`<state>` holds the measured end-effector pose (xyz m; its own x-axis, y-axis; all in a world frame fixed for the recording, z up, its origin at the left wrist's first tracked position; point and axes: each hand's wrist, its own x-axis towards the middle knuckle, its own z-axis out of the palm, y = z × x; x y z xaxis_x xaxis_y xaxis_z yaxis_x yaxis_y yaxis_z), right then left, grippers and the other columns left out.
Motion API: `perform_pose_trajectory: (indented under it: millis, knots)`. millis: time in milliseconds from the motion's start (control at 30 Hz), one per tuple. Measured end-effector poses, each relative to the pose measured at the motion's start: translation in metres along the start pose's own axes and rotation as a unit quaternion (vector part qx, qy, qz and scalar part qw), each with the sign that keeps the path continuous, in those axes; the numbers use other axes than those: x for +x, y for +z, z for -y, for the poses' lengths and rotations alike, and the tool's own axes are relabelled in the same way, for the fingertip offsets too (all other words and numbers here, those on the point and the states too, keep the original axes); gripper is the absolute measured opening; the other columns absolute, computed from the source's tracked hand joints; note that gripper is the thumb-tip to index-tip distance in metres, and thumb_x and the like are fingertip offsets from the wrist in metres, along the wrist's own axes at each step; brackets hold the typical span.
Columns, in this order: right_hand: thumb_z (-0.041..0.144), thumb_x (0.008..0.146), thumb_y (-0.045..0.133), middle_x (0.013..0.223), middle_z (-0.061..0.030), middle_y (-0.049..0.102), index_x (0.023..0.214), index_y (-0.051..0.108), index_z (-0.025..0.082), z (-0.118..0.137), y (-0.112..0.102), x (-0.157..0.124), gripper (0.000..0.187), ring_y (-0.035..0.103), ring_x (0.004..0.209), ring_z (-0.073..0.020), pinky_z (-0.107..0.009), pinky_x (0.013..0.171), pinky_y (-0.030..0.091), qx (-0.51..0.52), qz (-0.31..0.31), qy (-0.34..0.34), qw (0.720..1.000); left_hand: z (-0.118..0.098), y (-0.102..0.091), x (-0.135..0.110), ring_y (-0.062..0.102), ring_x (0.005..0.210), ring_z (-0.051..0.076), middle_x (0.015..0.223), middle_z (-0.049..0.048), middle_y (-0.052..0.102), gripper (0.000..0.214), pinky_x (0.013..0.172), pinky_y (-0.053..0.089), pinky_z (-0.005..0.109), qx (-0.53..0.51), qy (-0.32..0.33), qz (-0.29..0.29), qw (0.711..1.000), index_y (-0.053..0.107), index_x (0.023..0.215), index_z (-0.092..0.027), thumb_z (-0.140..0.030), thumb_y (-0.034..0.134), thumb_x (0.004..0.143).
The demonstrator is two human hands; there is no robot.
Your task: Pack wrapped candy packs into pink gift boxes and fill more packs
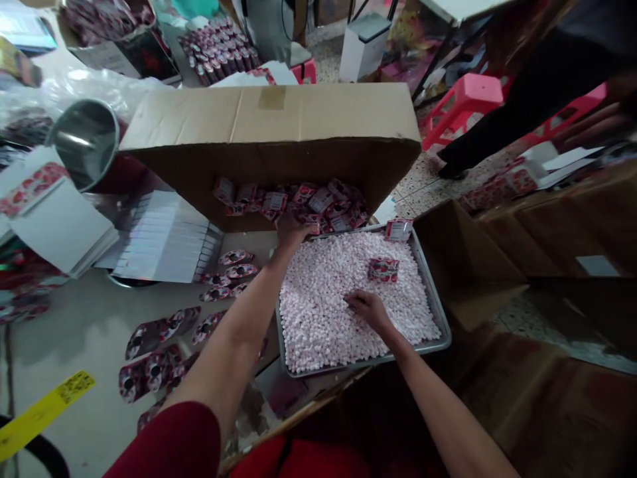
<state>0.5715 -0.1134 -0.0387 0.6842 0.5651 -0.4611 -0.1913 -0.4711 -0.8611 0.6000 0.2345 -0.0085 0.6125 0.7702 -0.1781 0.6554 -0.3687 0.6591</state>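
A metal tray (440, 317) on the table holds a heap of small pink and white candies (333, 292). My right hand (365, 307) rests on the candies near the tray's middle, fingers curled down into them. My left hand (292, 232) reaches to the mouth of a big cardboard box (271, 126) lying on its side, at a pile of small red-patterned packets (303, 202) inside; its fingers are curled and partly hidden. One small filled packet (383, 269) lies on the candies, another (398, 230) at the tray's far rim.
Flat unfolded red-patterned packets (164, 345) lie spread on the table to the left. White card stacks (164, 239), a steel pot (87, 141) and plastic bags stand beyond. A person in dark clothes (537, 86) stands at the right by pink stools (460, 99). An open cardboard box (468, 265) sits right of the tray.
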Motion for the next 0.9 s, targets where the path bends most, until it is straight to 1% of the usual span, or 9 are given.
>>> perform_pose_trajectory:
  millis: [67, 133, 233, 367, 533, 633, 700, 767, 900]
  knots:
    - [0.059, 0.069, 0.079, 0.079, -0.0047, 0.076, 0.081, 0.079, 0.021, 0.009, -0.016, -0.004, 0.039, 0.065, 0.073, -0.0211, -0.033, 0.069, 0.051, 0.049, 0.019, 0.025, 0.998, -0.019, 0.020, 0.006, 0.066, 0.121, 0.036, 0.124, 0.0182, 0.074, 0.073, 0.094, 0.051, 0.039, -0.011, -0.069, 0.001, 0.998, 0.069, 0.117, -0.017, -0.040, 0.100, 0.055]
    - [0.055, 0.067, 0.083, 0.075, -0.0030, 0.073, 0.081, 0.079, 0.020, 0.025, -0.031, -0.009, 0.037, 0.061, 0.068, -0.0175, -0.030, 0.065, 0.047, 0.078, 0.020, 0.023, 0.996, -0.025, 0.021, 0.004, 0.069, 0.114, 0.032, 0.118, 0.0154, 0.076, 0.064, 0.091, 0.051, 0.036, -0.050, -0.077, 0.010, 0.996, 0.069, 0.114, -0.017, -0.037, 0.097, 0.061]
    - [0.049, 0.067, 0.085, 0.067, -0.0006, 0.068, 0.080, 0.079, 0.019, 0.060, -0.052, -0.016, 0.033, 0.052, 0.062, -0.0131, -0.027, 0.061, 0.040, 0.092, 0.012, -0.001, 0.996, -0.017, -0.001, -0.021, 0.068, 0.108, 0.026, 0.113, 0.0084, 0.074, 0.044, 0.091, 0.051, 0.033, -0.105, 0.036, 0.004, 0.994, 0.067, 0.109, -0.020, -0.033, 0.088, 0.073]
    - [0.048, 0.069, 0.085, 0.069, -0.0013, 0.070, 0.085, 0.080, 0.019, 0.114, -0.073, -0.017, 0.033, 0.054, 0.063, -0.0130, -0.027, 0.060, 0.040, 0.094, 0.000, -0.046, 0.994, -0.002, -0.038, -0.084, 0.064, 0.108, 0.024, 0.116, 0.0050, 0.070, 0.035, 0.096, 0.049, 0.033, -0.119, 0.201, 0.022, 0.972, 0.064, 0.111, -0.023, -0.031, 0.079, 0.080]
    - [0.044, 0.068, 0.083, 0.073, -0.0033, 0.073, 0.082, 0.079, 0.017, 0.156, -0.081, -0.001, 0.030, 0.059, 0.064, -0.0147, -0.028, 0.063, 0.046, 0.040, -0.021, -0.068, 0.997, 0.003, -0.059, -0.153, 0.062, 0.103, 0.028, 0.104, 0.0053, 0.070, 0.027, 0.091, 0.046, 0.037, -0.055, 0.216, 0.033, 0.974, 0.067, 0.108, -0.025, -0.028, 0.077, 0.083]
    - [0.031, 0.077, 0.074, 0.071, -0.0032, 0.073, 0.083, 0.080, 0.016, 0.171, -0.075, 0.006, 0.017, 0.062, 0.065, -0.0169, -0.030, 0.068, 0.049, -0.106, -0.020, -0.094, 0.990, 0.003, -0.058, -0.177, 0.061, 0.098, 0.029, 0.096, 0.0044, 0.071, 0.025, 0.086, 0.046, 0.037, -0.044, 0.222, 0.052, 0.973, 0.068, 0.106, -0.027, -0.027, 0.079, 0.083]
    - [0.022, 0.082, 0.068, 0.075, -0.0043, 0.075, 0.087, 0.081, 0.016, 0.184, -0.063, 0.003, 0.015, 0.067, 0.073, -0.0196, -0.032, 0.076, 0.050, -0.246, -0.014, -0.135, 0.960, 0.004, -0.054, -0.188, 0.061, 0.097, 0.029, 0.093, 0.0045, 0.071, 0.025, 0.084, 0.045, 0.037, -0.043, 0.227, 0.067, 0.971, 0.068, 0.103, -0.027, -0.026, 0.081, 0.081]
    - [0.015, 0.085, 0.066, 0.082, -0.0063, 0.078, 0.089, 0.082, 0.017, 0.199, -0.045, -0.006, 0.018, 0.070, 0.083, -0.0221, -0.033, 0.084, 0.050, -0.371, -0.015, -0.174, 0.912, 0.005, -0.049, -0.195, 0.061, 0.096, 0.028, 0.093, 0.0046, 0.072, 0.025, 0.084, 0.045, 0.037, -0.049, 0.220, 0.073, 0.972, 0.068, 0.101, -0.026, -0.025, 0.082, 0.079]
    - [0.011, 0.089, 0.060, 0.089, -0.0109, 0.078, 0.092, 0.081, 0.016, 0.224, -0.023, -0.035, 0.022, 0.070, 0.091, -0.0235, -0.032, 0.089, 0.048, -0.486, -0.035, -0.239, 0.840, 0.010, -0.041, -0.197, 0.061, 0.088, 0.022, 0.087, 0.0014, 0.069, 0.025, 0.080, 0.044, 0.032, -0.092, 0.197, 0.087, 0.972, 0.067, 0.098, -0.024, -0.028, 0.081, 0.078]
